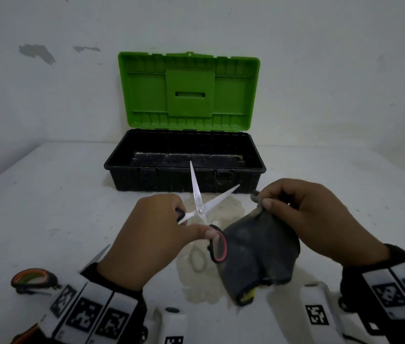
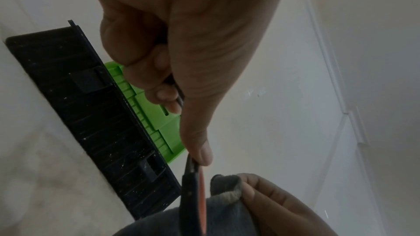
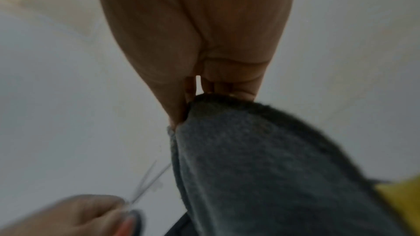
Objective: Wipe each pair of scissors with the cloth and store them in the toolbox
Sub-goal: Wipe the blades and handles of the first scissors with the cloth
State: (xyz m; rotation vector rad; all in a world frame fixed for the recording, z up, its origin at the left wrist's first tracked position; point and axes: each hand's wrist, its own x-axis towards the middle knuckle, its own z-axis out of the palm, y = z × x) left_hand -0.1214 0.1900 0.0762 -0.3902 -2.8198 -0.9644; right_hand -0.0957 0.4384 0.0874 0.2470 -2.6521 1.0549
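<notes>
My left hand [image 1: 147,234] grips a pair of scissors [image 1: 200,207] by its black-and-red handles [image 1: 217,247], blades spread apart and pointing toward the toolbox. In the left wrist view the curled fingers [image 2: 159,71] and thumb hold the black handle [image 2: 191,195]. My right hand [image 1: 303,212] pinches the top edge of a dark grey cloth [image 1: 258,249], which hangs down just right of the scissors; the right wrist view shows this cloth [image 3: 261,168] and the blurred scissors [image 3: 147,184]. The toolbox [image 1: 186,181], black with an upright green lid [image 1: 189,91], stands beyond with nothing visible inside.
A second pair of scissors with orange-and-black handles [image 1: 31,278] lies at the table's near left, partly behind my left wrist. A wet stain [image 1: 199,264] marks the white table under my hands. A white wall rises close behind the toolbox.
</notes>
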